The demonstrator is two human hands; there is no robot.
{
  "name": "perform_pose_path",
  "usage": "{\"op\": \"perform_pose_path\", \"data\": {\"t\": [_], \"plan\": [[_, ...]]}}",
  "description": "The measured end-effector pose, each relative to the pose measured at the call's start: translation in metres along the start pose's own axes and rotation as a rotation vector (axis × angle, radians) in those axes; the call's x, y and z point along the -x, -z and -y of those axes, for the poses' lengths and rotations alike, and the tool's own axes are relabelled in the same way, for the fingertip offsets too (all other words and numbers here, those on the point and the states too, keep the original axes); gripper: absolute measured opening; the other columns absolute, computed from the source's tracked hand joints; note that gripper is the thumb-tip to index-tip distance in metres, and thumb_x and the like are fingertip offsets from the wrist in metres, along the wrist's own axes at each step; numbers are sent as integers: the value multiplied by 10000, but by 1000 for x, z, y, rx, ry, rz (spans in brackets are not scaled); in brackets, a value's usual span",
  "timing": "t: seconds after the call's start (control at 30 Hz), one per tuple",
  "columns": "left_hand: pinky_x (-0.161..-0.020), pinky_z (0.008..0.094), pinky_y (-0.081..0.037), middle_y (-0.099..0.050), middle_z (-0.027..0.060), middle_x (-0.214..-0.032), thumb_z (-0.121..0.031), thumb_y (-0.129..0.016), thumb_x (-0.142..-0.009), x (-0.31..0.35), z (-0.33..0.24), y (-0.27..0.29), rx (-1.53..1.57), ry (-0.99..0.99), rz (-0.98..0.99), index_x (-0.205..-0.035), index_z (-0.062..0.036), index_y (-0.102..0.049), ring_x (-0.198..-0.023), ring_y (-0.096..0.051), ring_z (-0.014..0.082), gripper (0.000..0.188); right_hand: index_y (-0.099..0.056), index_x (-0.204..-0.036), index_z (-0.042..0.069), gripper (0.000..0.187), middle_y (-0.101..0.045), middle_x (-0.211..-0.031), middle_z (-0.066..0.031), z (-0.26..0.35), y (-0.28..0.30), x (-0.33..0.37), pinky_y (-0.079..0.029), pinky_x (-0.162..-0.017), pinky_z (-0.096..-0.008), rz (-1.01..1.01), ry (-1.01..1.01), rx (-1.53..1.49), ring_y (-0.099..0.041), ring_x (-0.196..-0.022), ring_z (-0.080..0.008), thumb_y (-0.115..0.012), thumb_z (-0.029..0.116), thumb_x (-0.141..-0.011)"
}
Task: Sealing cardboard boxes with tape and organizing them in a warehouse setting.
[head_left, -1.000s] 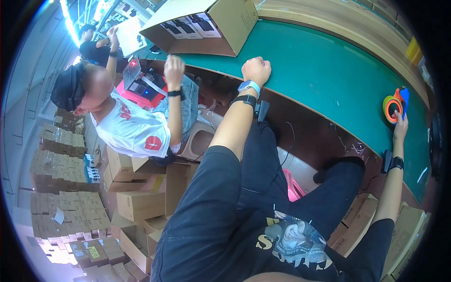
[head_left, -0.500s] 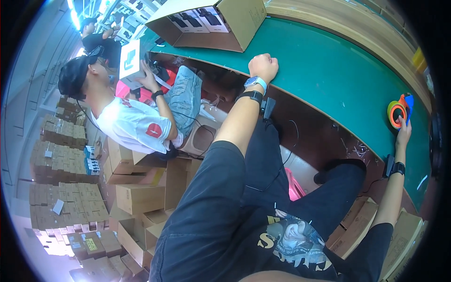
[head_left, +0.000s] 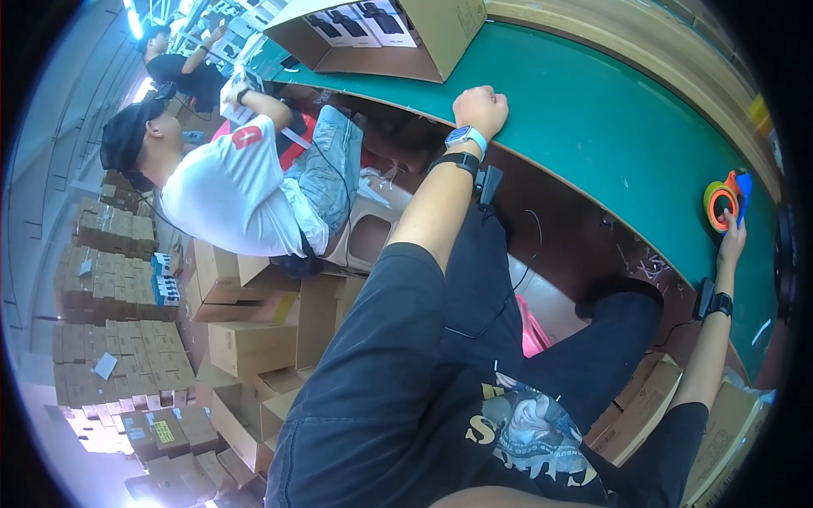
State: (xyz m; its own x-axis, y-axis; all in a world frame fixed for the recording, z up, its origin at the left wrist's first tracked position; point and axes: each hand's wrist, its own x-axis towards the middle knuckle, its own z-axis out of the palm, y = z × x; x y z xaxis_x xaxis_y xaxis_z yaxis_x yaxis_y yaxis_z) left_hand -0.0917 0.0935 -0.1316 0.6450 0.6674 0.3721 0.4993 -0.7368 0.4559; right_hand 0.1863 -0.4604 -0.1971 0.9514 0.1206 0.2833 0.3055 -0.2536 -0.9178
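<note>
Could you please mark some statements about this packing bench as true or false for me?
1. The right hand is on the tape dispenser. True.
2. The open carton contains white boxes. True.
3. The left hand grips the open carton. False: it is a closed fist, apart from the carton.
4. The green tabletop is under the open carton. True.
5. The square-faced watch is on the right wrist. False: it is on the left wrist.

Right hand (head_left: 732, 240) on tape dispenser (head_left: 730, 190) — green tabletop (head_left: 593, 127)
</note>
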Motion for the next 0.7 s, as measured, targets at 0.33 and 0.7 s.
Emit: {"op": "perform_pose_path", "data": {"t": [0.33, 0.7], "plan": [[-781, 453, -552, -712, 184, -816, -259, -596, -832, -1, 1, -1, -12, 9, 24, -777, -47, -737, -816, -691, 366, 260, -660, -1006, -15, 238, -650, -848, -30, -18, 4, -11, -448, -813, -275, -1, 23, 9, -602, -818, -123, -620, 213, -956], [-741, 447, -549, -695, 174, -753, -281, -611, -816, -5, 9, -8, -6, -10, -29, -712, -73, -710, -760, -678, 367, 252, -664, -1011, -14, 225, -656, -865, -35, -23, 6, -16, -453, -812, -276, 10, 29, -5, -611, -824, -124, -619, 199, -955]]}}
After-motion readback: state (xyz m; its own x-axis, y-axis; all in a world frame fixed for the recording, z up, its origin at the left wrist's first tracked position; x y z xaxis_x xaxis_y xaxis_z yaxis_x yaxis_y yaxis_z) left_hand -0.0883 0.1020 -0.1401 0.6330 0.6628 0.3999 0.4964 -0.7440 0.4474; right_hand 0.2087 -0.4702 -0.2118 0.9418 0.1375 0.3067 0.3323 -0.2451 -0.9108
